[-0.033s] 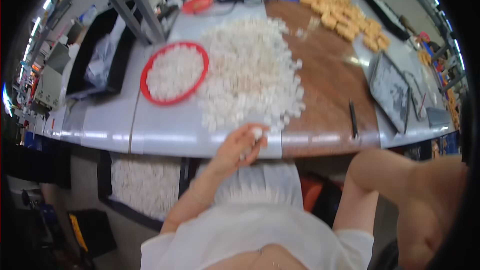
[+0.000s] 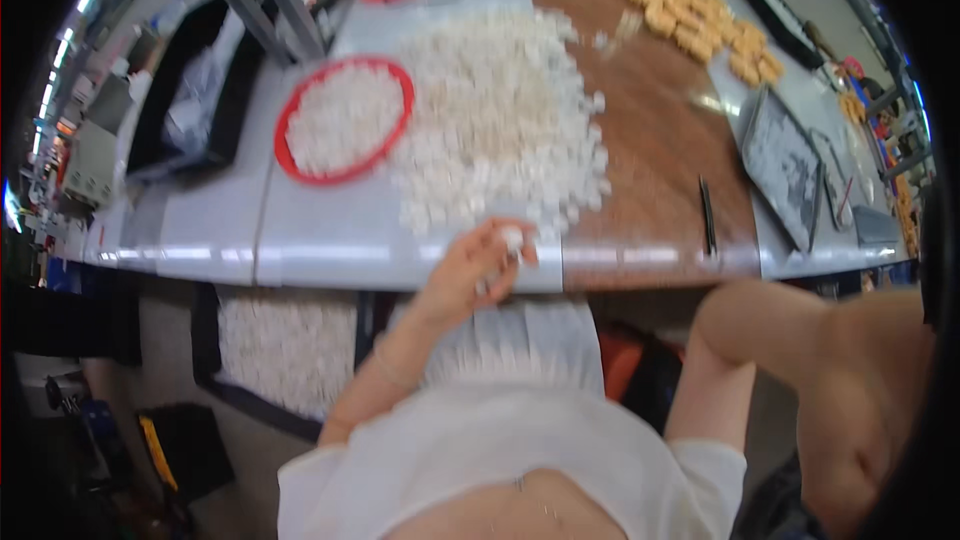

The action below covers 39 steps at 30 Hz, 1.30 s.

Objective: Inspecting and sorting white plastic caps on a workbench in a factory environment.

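Observation:
My left hand [image 2: 470, 270] is curled at the table's front edge, palm turned up. A small white piece [image 2: 513, 238] sits at its fingertips, and another pale piece shows lower, near the palm. Just beyond the hand spreads a wide heap of small white pieces [image 2: 500, 110], their exact kind too blurred to tell. Left of the heap, a round red-rimmed basket [image 2: 408, 105] is full of similar white pieces. My right arm [image 2: 760, 330] is bent at the right, its forearm folded back close to the camera; the right hand lies out of sight.
A brown sheet [image 2: 660, 160] covers the table right of the heap, with a thin black tool [image 2: 708, 218] on it. Farther right lies a grey tray [image 2: 785, 180]; tan pieces [image 2: 690, 15] are piled behind. A black bin [image 2: 225, 130] stands left. Below the table is a tray of white pieces [image 2: 285, 350].
The whole scene has shifted slightly upward in the picture. My left hand keeps its curled grip by the table edge, and the right arm stays folded.

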Available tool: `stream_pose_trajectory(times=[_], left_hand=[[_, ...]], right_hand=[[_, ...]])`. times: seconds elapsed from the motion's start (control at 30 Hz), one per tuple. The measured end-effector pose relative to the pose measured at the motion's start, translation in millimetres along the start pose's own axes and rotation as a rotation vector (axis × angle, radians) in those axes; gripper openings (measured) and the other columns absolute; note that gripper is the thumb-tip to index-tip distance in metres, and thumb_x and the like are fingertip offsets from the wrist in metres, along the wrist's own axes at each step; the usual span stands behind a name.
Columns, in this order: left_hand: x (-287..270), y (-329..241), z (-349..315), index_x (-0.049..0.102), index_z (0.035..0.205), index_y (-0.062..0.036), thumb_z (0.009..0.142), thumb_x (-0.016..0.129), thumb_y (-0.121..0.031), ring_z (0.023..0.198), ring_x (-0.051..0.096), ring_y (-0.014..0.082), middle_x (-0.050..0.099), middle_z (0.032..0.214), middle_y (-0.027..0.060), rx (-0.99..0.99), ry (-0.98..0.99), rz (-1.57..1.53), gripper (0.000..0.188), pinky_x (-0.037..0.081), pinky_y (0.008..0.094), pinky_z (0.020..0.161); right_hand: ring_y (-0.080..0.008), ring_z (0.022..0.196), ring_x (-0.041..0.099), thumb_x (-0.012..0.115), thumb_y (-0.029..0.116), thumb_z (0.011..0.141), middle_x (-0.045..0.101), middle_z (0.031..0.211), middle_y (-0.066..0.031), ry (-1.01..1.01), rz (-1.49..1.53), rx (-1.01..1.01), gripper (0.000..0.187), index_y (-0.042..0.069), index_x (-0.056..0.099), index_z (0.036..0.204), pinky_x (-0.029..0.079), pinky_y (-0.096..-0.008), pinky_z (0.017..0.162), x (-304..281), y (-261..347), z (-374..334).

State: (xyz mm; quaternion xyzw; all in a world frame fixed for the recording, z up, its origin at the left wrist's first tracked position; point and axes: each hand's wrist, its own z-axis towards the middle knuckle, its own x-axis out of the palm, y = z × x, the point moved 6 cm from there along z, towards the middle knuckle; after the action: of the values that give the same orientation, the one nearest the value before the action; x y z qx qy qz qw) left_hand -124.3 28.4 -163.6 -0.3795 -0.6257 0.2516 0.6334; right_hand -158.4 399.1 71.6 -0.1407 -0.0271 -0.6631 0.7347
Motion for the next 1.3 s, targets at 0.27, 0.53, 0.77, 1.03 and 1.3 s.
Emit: stream_pose_trajectory(times=[0.27, 0.53, 0.77, 1.03, 1.3], left_hand=[[-12, -12, -23, 0.057, 0.115, -0.0029, 0.089, 0.071, -0.027, 0.057, 0.043, 0.0008, 0.064, 0.095, 0.0054, 0.145, 0.002, 0.094, 0.038, 0.031, 0.0157, 0.045], [-10, -16, -27, 0.055, 0.108, -0.0048, 0.077, 0.083, -0.022, 0.056, 0.042, -0.0004, 0.065, 0.092, 0.0048, 0.316, -0.117, 0.246, 0.045, 0.032, 0.0149, 0.046], [-21, -7, -16, 0.054, 0.116, -0.0035, 0.090, 0.067, -0.013, 0.058, 0.039, -0.0001, 0.061, 0.098, 0.0044, 0.064, -0.211, 0.022, 0.031, 0.027, 0.0138, 0.042], [-39, 20, 0, 0.052, 0.121, 0.0004, 0.101, 0.052, -0.028, 0.064, 0.038, 0.0023, 0.053, 0.096, 0.0010, -0.055, -0.228, -0.236, 0.035, 0.025, 0.0133, 0.040], [-35, 21, 2, 0.052, 0.123, 0.0023, 0.102, 0.048, -0.028, 0.061, 0.038, 0.0036, 0.056, 0.096, 0.0027, -0.125, -0.225, -0.342, 0.037, 0.026, 0.0141, 0.037]], right_hand=[[-0.0259, 0.086, 0.060, 0.057, 0.000, 0.085, 0.063, 0.092, -0.0153, 0.594, -0.211, 0.527, 0.016, -0.001, 0.055, 0.100, 0.048, -0.0360, 0.080, 185, -34, -158], [-0.0291, 0.105, 0.055, 0.077, 0.020, 0.071, 0.061, 0.127, -0.0054, 1.205, -0.221, 0.795, 0.047, 0.007, 0.065, 0.114, 0.045, -0.0403, 0.089, 165, 19, -291], [-0.0289, 0.108, 0.055, 0.078, 0.028, 0.069, 0.061, 0.126, -0.0060, 1.207, -0.167, 0.793, 0.050, 0.007, 0.065, 0.113, 0.045, -0.0406, 0.093, 159, 20, -290], [-0.0288, 0.106, 0.055, 0.079, 0.032, 0.069, 0.060, 0.125, -0.0075, 1.151, -0.262, 0.790, 0.052, 0.011, 0.064, 0.114, 0.041, -0.0401, 0.090, 170, 25, -288], [-0.0259, 0.103, 0.056, 0.079, 0.029, 0.071, 0.061, 0.123, -0.0052, 1.175, -0.195, 0.769, 0.050, 0.011, 0.064, 0.115, 0.041, -0.0401, 0.088, 167, 29, -295]])
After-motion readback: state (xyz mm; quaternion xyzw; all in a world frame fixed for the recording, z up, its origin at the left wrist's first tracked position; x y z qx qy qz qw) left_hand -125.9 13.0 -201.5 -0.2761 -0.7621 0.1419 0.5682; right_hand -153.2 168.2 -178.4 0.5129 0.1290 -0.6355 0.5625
